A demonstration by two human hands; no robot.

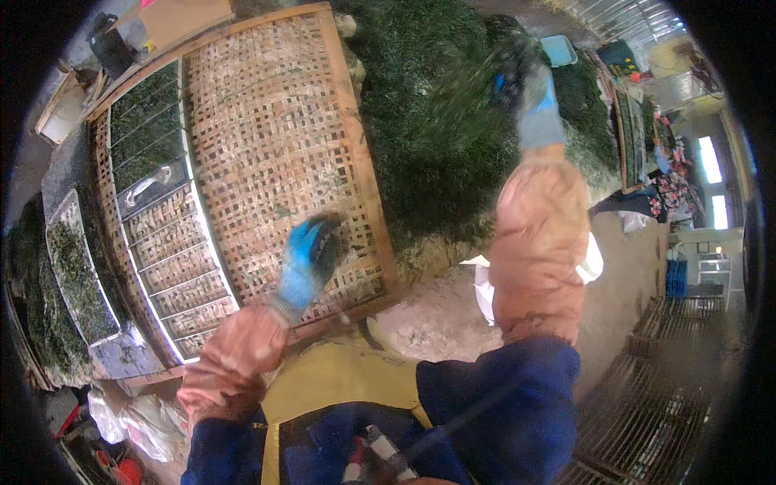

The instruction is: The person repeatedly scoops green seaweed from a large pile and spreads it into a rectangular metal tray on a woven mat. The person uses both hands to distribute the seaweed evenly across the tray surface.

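My left hand (308, 260), in a blue glove with a dark palm side, hovers over or rests on a woven slatted panel (267, 121) in a wooden frame. Its fingers are loosely bent, and their inner side is hidden. Left of that hand, a white-edged frame (203, 227) with thin crossbars lies on the panel. Dark green plant material (145, 115) fills its far sections, while woven slats show through the near ones. My right hand (527, 85), gloved and blurred, reaches to a large heap of dark green plant material (430, 133). Whether it grips any is unclear.
A pale blue tray (559, 51) sits by the heap's far end. On the left stands another tray (82, 276) of green material. A cardboard box (185, 21) is behind the panel. Another person (673, 188) is at the far right. White plastic bags (136, 418) lie lower left.
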